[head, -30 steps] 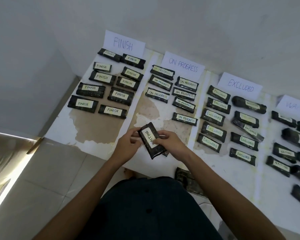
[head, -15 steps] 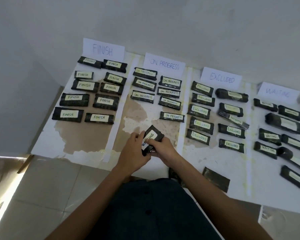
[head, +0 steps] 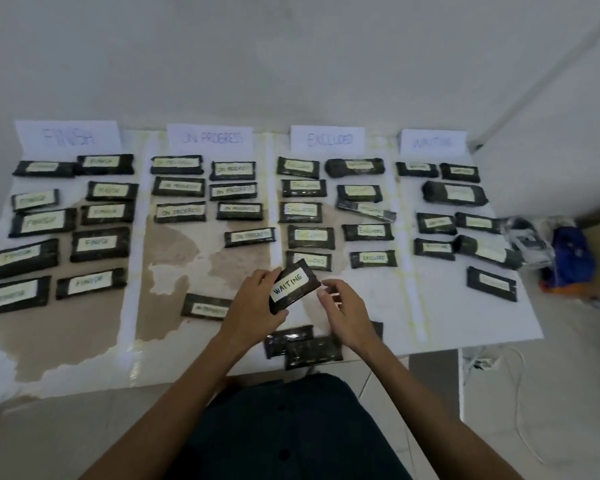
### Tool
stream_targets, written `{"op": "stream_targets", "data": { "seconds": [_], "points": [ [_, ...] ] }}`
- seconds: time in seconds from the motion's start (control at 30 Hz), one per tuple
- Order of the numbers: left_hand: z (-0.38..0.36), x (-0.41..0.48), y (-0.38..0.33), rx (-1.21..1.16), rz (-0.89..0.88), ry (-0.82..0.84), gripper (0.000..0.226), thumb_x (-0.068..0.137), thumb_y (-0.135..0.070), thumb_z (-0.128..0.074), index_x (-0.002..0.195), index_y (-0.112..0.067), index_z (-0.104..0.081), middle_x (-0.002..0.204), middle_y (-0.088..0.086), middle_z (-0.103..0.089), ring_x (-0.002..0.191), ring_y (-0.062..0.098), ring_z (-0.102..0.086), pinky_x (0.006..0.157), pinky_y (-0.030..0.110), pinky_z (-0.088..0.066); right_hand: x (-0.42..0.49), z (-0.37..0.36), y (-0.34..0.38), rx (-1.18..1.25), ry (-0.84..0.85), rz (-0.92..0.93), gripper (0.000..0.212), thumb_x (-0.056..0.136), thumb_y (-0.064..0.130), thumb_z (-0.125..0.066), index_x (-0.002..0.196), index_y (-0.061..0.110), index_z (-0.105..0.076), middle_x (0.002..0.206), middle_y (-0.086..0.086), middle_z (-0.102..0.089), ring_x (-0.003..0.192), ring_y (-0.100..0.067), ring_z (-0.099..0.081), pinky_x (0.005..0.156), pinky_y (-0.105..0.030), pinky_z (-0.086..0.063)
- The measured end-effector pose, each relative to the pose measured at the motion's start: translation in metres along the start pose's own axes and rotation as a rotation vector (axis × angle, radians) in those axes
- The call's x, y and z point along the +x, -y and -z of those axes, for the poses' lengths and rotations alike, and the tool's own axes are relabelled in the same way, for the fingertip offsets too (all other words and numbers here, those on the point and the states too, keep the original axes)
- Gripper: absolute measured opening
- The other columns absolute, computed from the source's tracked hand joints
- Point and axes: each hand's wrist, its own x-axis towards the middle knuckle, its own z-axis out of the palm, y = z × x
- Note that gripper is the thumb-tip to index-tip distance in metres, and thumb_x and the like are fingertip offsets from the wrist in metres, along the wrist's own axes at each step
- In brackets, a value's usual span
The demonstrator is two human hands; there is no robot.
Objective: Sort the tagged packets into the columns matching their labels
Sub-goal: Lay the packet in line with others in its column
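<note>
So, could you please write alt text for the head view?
A left hand holds a dark packet tagged WAITING over a white sheet, the right hand open beside it. Tagged packets lie in four columns: FINISH, ON PROGRESS, EXCLUDED, WAITING.

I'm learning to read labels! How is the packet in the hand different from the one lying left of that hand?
The held packet reads WAITING; the lying packet reads ON PROGRESS. The held packet is tilted in the left hand; the lying packet rests flat on the sheet. Both are dark with pale labels.
</note>
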Motion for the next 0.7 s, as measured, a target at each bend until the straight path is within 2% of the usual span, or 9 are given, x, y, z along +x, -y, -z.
{"op": "stream_targets", "data": {
  "seconds": [0.23,0.37,0.57,0.7],
  "points": [
    [-0.070,0.050,-0.075,-0.043,-0.120,0.119,0.071,0.074,-0.023,-0.070,0.137,-0.015,-0.038,0.123,0.003,-0.047,0.114,0.018,-0.046,0.093,0.027,-0.044,0.000,0.090,-0.093,-0.193,-0.161,-0.044,0.029,0.096,0.028,-0.050,0.120,0.014,-0.055,0.117,-0.002,-0.058,0.103,-0.014,-0.055,0.091,-0.032,-0.046],
    [-0.118,0.082,-0.114,-0.001,-0.161,0.161,0.069,0.076,-0.025,-0.069,0.137,-0.016,-0.039,0.127,0.002,-0.048,0.116,0.020,-0.044,0.096,0.031,-0.042,0.007,0.134,-0.145,-0.297,-0.233,-0.093,0.030,0.094,0.025,-0.052,0.119,0.010,-0.057,0.118,-0.007,-0.058,0.107,-0.020,-0.055,0.090,-0.026,-0.040],
    [-0.192,0.128,-0.153,0.156,-0.248,0.207,0.066,0.077,-0.031,-0.069,0.135,-0.016,-0.042,0.134,0.003,-0.049,0.120,0.025,-0.042,0.100,0.034,-0.035,0.026,0.178,-0.206,-0.453,-0.341,-0.162,0.037,0.080,0.025,-0.054,0.110,0.006,-0.062,0.115,-0.016,-0.059,0.101,-0.035,-0.058,0.088,-0.042,-0.046],
    [-0.236,0.154,-0.172,0.184,-0.289,0.218,0.066,0.079,-0.029,-0.068,0.137,-0.015,-0.040,0.135,0.002,-0.047,0.117,0.025,-0.042,0.098,0.035,-0.037,0.035,0.188,-0.238,-0.536,-0.366,-0.104,0.037,0.078,0.019,-0.059,0.112,0.006,-0.057,0.121,-0.023,-0.053,0.109,-0.039,-0.052,0.093,-0.048,-0.046]
  ]
}}
